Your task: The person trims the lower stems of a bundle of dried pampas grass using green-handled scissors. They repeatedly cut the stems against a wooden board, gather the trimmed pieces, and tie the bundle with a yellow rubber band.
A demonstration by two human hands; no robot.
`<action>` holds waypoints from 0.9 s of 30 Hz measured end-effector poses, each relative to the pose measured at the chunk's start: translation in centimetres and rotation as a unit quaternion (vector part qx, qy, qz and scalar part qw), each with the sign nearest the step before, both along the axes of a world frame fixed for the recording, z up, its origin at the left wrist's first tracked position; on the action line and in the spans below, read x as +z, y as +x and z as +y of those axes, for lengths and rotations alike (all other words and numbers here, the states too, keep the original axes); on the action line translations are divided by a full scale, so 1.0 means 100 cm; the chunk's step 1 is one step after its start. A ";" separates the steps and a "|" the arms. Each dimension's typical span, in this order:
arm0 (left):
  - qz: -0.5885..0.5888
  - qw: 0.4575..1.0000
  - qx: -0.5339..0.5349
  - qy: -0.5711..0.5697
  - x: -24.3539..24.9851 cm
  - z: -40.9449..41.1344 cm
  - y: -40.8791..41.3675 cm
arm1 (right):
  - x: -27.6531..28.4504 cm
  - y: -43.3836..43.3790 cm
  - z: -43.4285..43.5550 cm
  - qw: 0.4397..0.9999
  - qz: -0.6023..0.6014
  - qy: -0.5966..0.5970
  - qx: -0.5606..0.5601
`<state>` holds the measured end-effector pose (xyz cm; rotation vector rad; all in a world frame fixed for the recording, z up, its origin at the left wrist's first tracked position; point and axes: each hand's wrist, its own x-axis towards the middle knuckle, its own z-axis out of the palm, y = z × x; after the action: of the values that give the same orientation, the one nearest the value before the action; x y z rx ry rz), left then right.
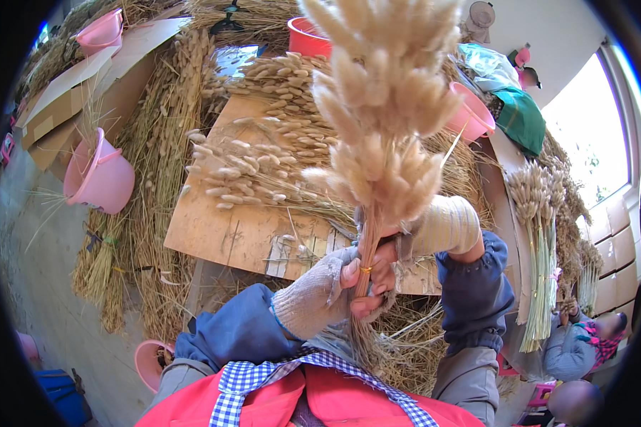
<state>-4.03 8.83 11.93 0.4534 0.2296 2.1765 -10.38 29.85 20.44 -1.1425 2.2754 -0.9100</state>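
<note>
A bunch of dried bunny-tail grass (384, 96) stands upright before me, its fluffy beige heads at the top. My left hand (320, 291), in a worn fingerless knit glove, is closed around its stems (371, 235) from the left. A gold twist tie (366, 269) circles the stems at my fingers. My right hand (406, 248), in a striped fingerless glove, grips the stems from the right, its fingers at the tie. Partly hidden behind the bunch, more loose bunny-tail stalks (245, 171) lie on a wooden board (219, 229).
Pink buckets (101, 173) stand left, and another pink bucket (470, 112) sits right of the board. Long grass bundles (165, 107) lie beside cardboard (80, 101). Tied bunches (537, 213) lean at the right. A seated person (577, 341) is at the lower right.
</note>
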 end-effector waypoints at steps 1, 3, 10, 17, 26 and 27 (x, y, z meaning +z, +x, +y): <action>0.002 1.000 0.010 -0.016 -0.001 -0.002 -0.001 | 0.004 0.005 -0.002 0.998 -0.063 -0.016 -0.003; -0.013 0.998 0.035 -0.043 -0.003 -0.006 0.001 | 0.003 0.016 -0.017 0.997 0.066 -0.026 0.001; -0.026 0.992 0.094 -0.077 -0.009 -0.005 0.005 | 0.000 0.053 -0.037 0.914 0.395 0.078 -0.047; -0.019 0.987 0.136 -0.086 -0.005 -0.011 0.010 | -0.002 0.055 -0.035 0.956 0.281 0.062 -0.051; 0.001 0.961 0.232 -0.148 -0.006 -0.011 0.014 | -0.001 0.046 -0.042 0.957 0.252 0.141 -0.020; 0.017 0.954 0.260 -0.149 -0.007 -0.011 0.013 | 0.000 0.044 -0.044 0.967 0.240 0.081 -0.024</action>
<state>-2.76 7.74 11.27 0.2755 0.7578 2.5838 -5.96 25.46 20.47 -1.3509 2.7083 -0.4818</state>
